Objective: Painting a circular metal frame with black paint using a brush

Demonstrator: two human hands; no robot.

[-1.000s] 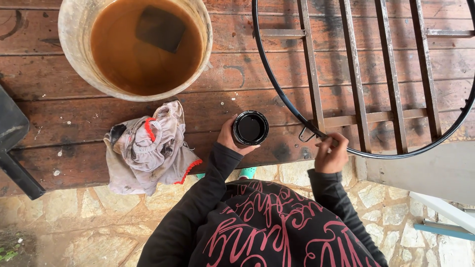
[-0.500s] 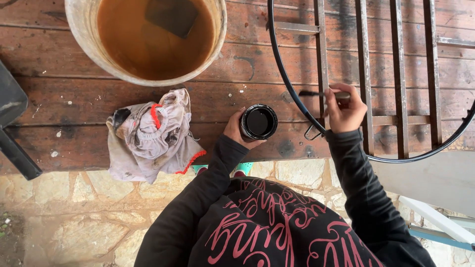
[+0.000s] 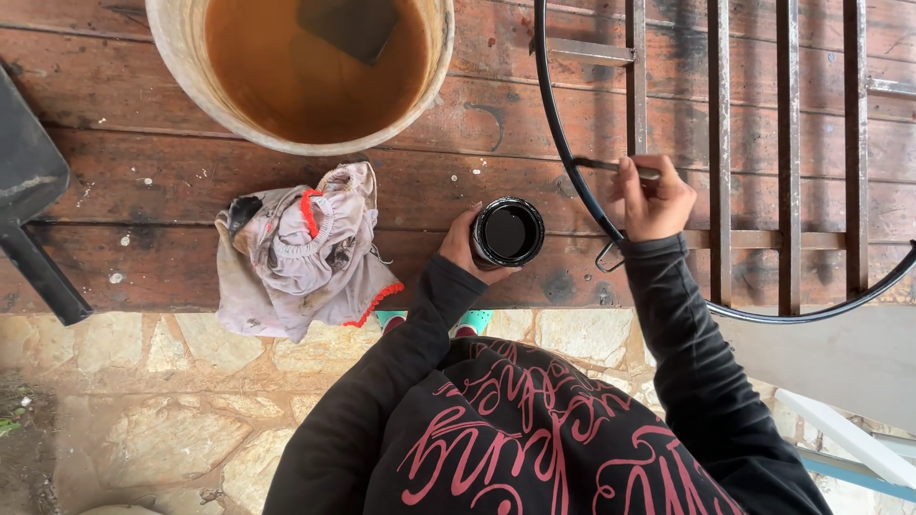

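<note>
My left hand (image 3: 465, 245) grips a small round can of black paint (image 3: 508, 233) standing on the wooden table (image 3: 124, 181). My right hand (image 3: 652, 198) holds a thin brush (image 3: 596, 166), its tip resting against the curved black rim of a round metal grate (image 3: 716, 124) that lies flat on the boards. The grate's straight bars look worn and partly unpainted.
A pale bucket (image 3: 181, 57) of brown liquid with a dark square floating in it sits at the table's far side. A stained crumpled rag (image 3: 301, 253) lies left of the can. A dark metal piece (image 3: 33, 210) crosses the left edge. Stone paving (image 3: 143, 410) lies below.
My right hand rose from the table's near edge up to the grate's rim, bringing the brush onto it. The left hand stayed on the paint can.
</note>
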